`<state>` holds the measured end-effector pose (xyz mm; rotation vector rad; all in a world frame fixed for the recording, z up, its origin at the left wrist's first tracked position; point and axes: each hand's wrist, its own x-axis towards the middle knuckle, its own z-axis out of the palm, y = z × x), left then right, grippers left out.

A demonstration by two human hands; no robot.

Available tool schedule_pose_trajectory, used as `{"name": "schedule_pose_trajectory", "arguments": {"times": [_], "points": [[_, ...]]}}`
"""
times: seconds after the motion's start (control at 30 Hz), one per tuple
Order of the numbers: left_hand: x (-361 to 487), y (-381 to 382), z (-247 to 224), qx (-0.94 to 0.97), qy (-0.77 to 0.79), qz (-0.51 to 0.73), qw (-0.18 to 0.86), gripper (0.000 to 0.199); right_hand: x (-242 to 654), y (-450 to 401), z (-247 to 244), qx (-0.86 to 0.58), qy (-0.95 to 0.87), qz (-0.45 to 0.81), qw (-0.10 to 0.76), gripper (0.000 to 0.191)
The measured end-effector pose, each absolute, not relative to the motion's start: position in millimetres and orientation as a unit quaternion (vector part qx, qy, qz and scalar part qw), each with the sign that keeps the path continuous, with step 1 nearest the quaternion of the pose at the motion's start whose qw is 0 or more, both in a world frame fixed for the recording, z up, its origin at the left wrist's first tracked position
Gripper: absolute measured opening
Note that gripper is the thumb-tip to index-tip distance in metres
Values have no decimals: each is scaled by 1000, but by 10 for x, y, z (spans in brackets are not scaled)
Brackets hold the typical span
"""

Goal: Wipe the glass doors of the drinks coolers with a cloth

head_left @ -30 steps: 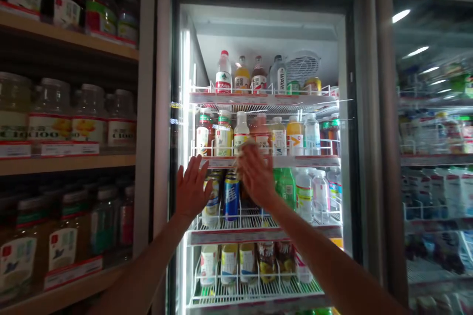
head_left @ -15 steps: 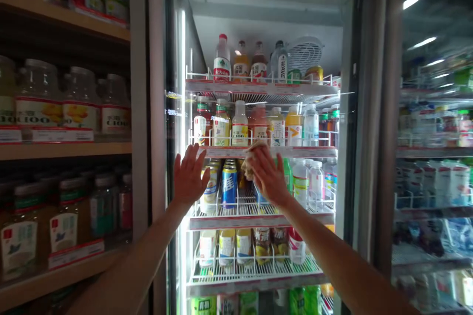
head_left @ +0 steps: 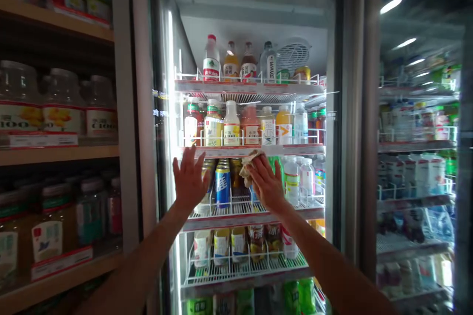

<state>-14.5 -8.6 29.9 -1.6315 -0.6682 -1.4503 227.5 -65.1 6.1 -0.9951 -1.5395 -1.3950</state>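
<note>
Shifted downward since the earlier frame: cloth [head_left: 248,166], crumpled, now just under the red shelf edge [head_left: 254,151] rather than across it. Bundle gripped in right hand [head_left: 266,183], fingers [head_left: 258,167] curled over it and pressed together, apparently pinching it against the palm; exact hold partly hidden by the folds. Forward pressure through the fingers judged likely, since the cloth sits bunched at the fingertips and not hanging free.

Left hand [head_left: 190,177] empty, palm forward, fingers [head_left: 188,160] spread wide, raised level with the right hand. Open, flat placement consistent with bracing, not grasping. Contact with the glass of the cooler door [head_left: 164,49] cannot be confirmed from this view.

Cloth located in front of the row of cans, just right of blue can [head_left: 222,184]; no contact with the can visible. Bottles [head_left: 232,125] ranked on the shelf above, behind white wire rails [head_left: 251,138]. Wooden shelves [head_left: 55,155] holding jars [head_left: 62,103] to the left; second cooler [head_left: 417,172] to the right.
</note>
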Motion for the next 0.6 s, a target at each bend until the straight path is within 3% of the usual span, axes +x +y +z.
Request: {"name": "schedule_pose_trajectory", "arguments": {"times": [0.23, 0.37, 0.43, 0.6], "points": [[284, -194, 199, -708, -231, -495, 448, 48, 2893, -739, 134, -499, -429, -526, 538, 48], [280, -132, 158, -702, -244, -502, 443, 51, 2739, -774, -70, -423, -577, -553, 426, 43], [275, -120, 155, -701, -242, -505, 441, 52, 2789, -773, -139, -404, -601, -554, 412, 40], [284, -127, 158, -701, -236, -514, 436, 53, 3223, -733, -158, -501, -395, -519, 569, 45]]}}
